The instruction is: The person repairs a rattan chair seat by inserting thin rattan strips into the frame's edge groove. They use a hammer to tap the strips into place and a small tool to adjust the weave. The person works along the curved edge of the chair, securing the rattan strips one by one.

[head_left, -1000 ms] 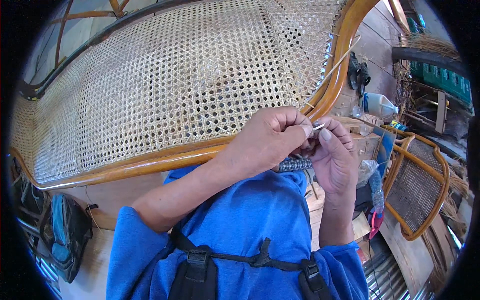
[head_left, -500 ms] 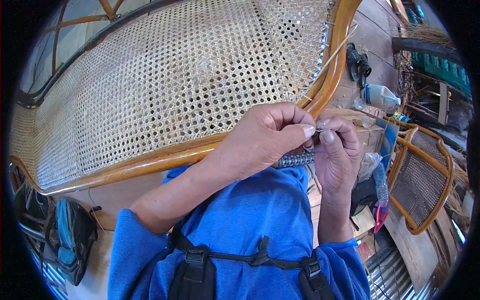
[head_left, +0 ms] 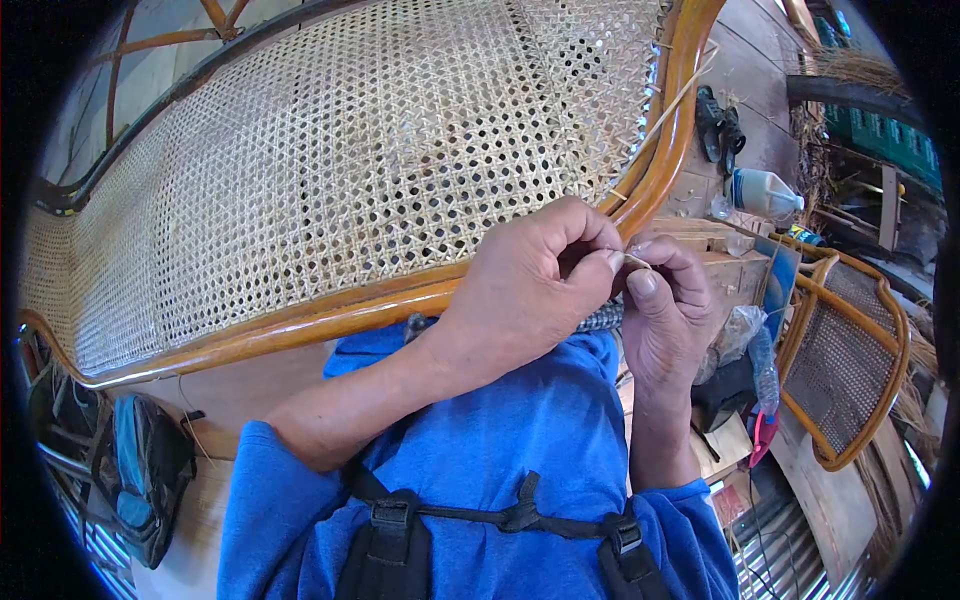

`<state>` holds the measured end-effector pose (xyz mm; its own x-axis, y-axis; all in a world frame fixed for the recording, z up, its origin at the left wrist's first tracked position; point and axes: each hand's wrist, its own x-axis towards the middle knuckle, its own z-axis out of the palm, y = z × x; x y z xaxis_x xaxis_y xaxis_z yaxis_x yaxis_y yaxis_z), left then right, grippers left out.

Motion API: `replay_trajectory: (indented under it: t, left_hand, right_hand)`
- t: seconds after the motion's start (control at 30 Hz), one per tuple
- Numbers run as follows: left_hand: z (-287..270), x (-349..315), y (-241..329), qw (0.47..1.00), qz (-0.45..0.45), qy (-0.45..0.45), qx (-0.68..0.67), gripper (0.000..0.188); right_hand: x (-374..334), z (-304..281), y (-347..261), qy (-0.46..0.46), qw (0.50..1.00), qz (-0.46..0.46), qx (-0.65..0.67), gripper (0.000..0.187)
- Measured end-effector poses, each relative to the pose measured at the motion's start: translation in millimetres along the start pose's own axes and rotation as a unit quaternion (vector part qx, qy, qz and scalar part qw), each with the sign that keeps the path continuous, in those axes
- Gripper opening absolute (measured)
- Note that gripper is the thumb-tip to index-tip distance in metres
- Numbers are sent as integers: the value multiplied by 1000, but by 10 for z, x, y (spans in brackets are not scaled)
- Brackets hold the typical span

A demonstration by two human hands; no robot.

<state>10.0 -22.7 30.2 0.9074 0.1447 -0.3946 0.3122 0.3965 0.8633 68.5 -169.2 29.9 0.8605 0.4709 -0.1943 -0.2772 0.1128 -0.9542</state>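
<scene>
At nine o'clock a dark bag (head_left: 150,480) is seen on the floor. A large woven cane panel (head_left: 340,170) in a curved orange wooden frame (head_left: 330,315) fills the upper left. Near the centre, the left hand (head_left: 530,290) is closed, thumb and forefinger pinching a thin cane strand (head_left: 633,260). Just beside it the right hand (head_left: 665,320) is pinched on the same strand. At three o'clock a smaller cane chair (head_left: 850,360) is seen; a white plastic bottle (head_left: 765,192) lies at two o'clock.

White plastic bottle (head_left: 765,192) with blue cap, lying on the wooden floor (head_left: 745,75) at upper right; clear crumpled plastic bag (head_left: 737,333) lower, beside small cane chair (head_left: 845,365).
</scene>
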Motion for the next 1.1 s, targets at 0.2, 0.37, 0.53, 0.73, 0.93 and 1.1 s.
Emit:
replay_trajectory:
  t: [0.2, 0.37, 0.53, 0.73, 0.93, 1.1]
  left_hand:
    - [-2, 59, -138, 955, 242, 4, 169, 5]
    - [-49, 58, -158, 927, 275, 3, 253, 10]
    - [-87, 282, -75, 919, 260, -21, 295, 12]
    - [-257, 1204, 258, 922, 154, -98, 341, 28]
    - [-208, 1579, 243, 913, 190, -153, 327, 24]
    - [-206, 1542, 155, 913, 225, -154, 304, 22]
  right_hand:
    - [20, -19, -26, -14, 967, 163, 195, 15]
    - [9, -98, -25, -18, 979, 157, 130, 12]
    - [215, -160, -95, -11, 992, -18, -126, 6]
    - [588, -277, -363, -31, 957, -34, -287, 10]
    - [806, -252, -349, -59, 925, -5, -374, 13]
    - [901, -245, -403, -112, 880, -28, -461, 11]
